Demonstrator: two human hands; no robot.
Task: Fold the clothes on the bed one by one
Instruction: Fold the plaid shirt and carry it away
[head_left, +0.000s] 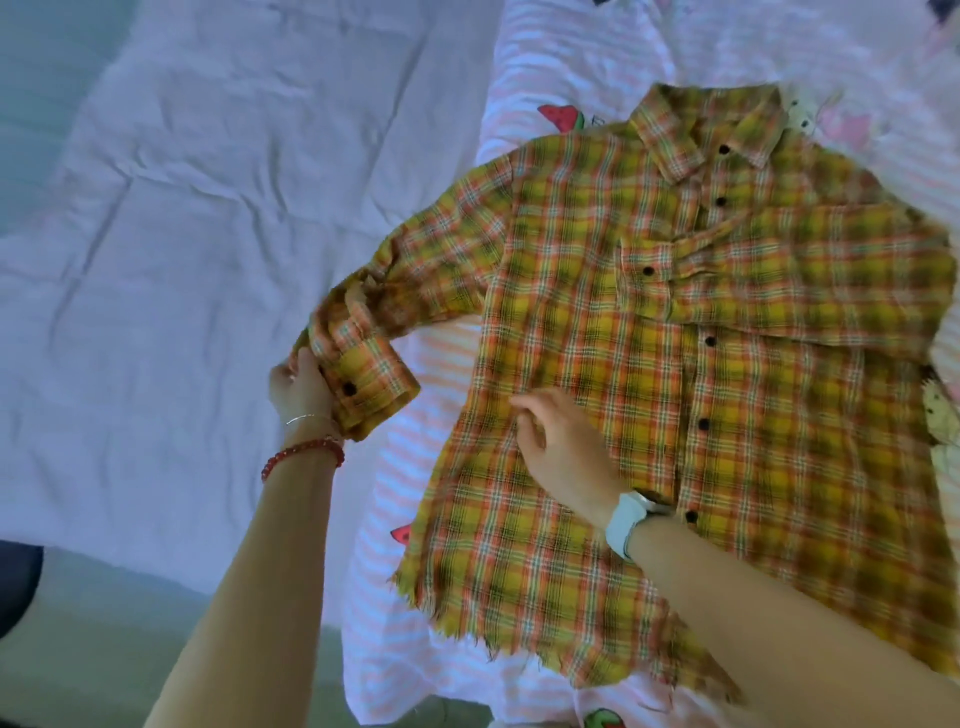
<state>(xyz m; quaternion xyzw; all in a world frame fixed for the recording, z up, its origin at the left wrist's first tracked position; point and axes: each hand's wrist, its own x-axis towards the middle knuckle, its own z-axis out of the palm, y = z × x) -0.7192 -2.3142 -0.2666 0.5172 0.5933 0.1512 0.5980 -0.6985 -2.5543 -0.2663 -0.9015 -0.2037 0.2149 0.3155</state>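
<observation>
One plaid shirt (675, 364), yellow and orange with a ragged, frayed hem, lies front-up across the right half of the frame, its collar toward the upper right and its hem toward the bottom. It rests on a pink-and-white striped blanket (431, 374) printed with watermelon slices, three of which show: one near the collar, one by the hem's left corner, one at the bottom edge. To the left the blanket lies on the bed's pale, creased sheet (182, 208).

Seven black buttons can be counted: five down the placket, one on the chest pocket, one on the cuff. One sleeve is folded across the chest at the right; the other stretches out toward the left of the frame.

Two hands are in view. The left hand (301, 387), at centre left, holds the buttoned cuff (363, 384) of the outstretched sleeve, its fingers (304, 364) curled round the cloth. Its wrist bears two bracelets, one thin silver, one of red beads (304, 454). The right hand (563, 452) rests on the shirt's front panel, left of the placket, fingers loosely bent and gripping nothing. Its wrist carries one white watch (626, 522).
</observation>
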